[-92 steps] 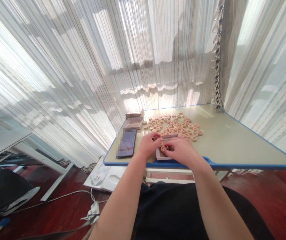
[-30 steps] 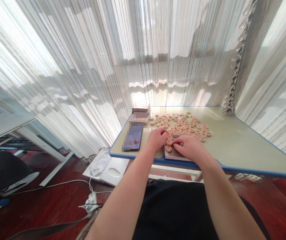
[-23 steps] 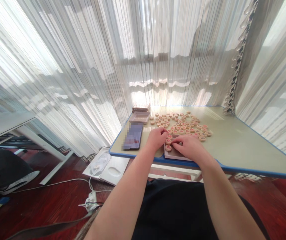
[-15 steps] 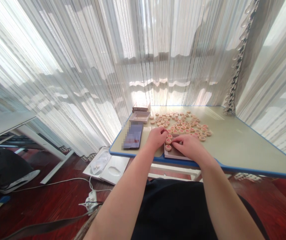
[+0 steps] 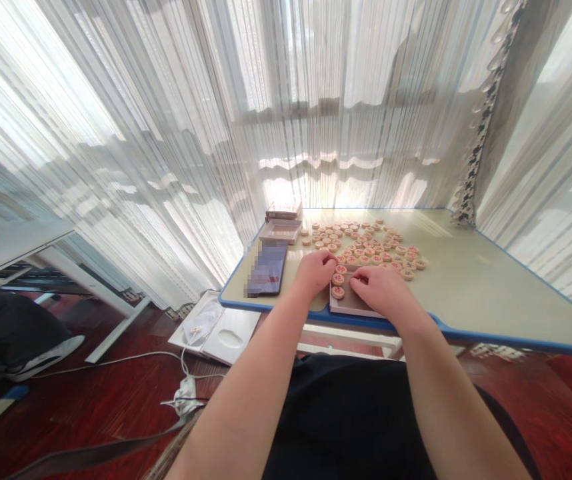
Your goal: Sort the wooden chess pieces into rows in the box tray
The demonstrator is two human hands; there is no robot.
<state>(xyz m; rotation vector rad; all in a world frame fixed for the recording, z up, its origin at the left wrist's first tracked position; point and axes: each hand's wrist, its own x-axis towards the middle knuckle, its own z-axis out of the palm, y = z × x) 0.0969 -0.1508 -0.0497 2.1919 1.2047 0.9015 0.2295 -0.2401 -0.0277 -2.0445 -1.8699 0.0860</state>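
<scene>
A shallow box (image 5: 359,308) sits at the front edge of the table, beneath both hands. Several round Chinese chess pieces (image 5: 337,292) with red characters form a column along its left side. My left hand (image 5: 316,272) is at the box's upper left, fingertips pinched together by the top of that column; what they grip, if anything, is hidden. Over the middle of the box is my right hand (image 5: 385,290), its thumb and forefinger slightly apart with no piece visible between them. Many more chess pieces (image 5: 365,251) lie loose beyond the box.
A dark tablet or phone (image 5: 269,270) lies left on the table (image 5: 491,293). Behind it are a shallow empty tray (image 5: 281,231) and another box (image 5: 285,211). Sheer curtains (image 5: 346,133) hang at the far edge. An open white box (image 5: 216,330) and cables are below left.
My right hand has drawn slightly right, away from the column of pieces at the box's left side. My left hand stays at the upper left of the box. The view has shifted slightly.
</scene>
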